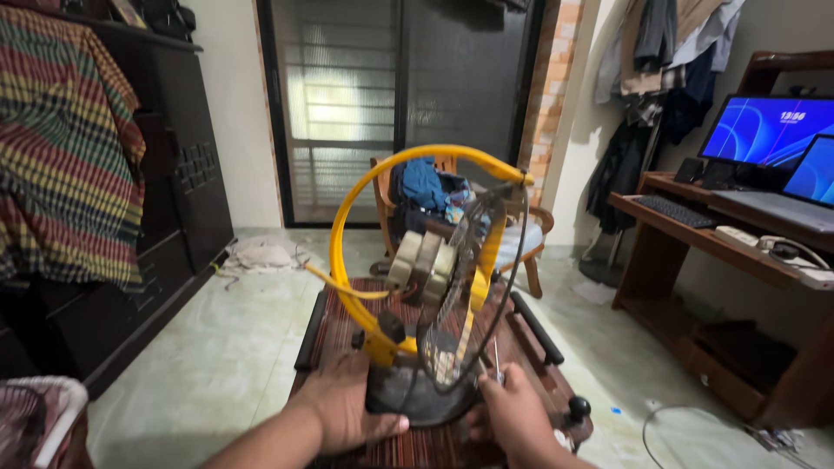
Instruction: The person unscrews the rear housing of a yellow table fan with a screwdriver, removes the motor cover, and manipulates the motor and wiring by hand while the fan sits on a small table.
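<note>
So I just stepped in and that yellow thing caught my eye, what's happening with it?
A person is working on a small table fan with a yellow ring, standing on a low woven-topped table. The left hand steadies its dark base, while the right hand holds a thin tool, likely a screwdriver, by the wire grille, which hangs partly off.

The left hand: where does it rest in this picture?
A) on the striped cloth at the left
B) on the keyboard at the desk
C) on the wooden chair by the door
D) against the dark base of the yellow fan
D: the left hand lies flat against the fan's dark base, under the yellow ring.
</note>
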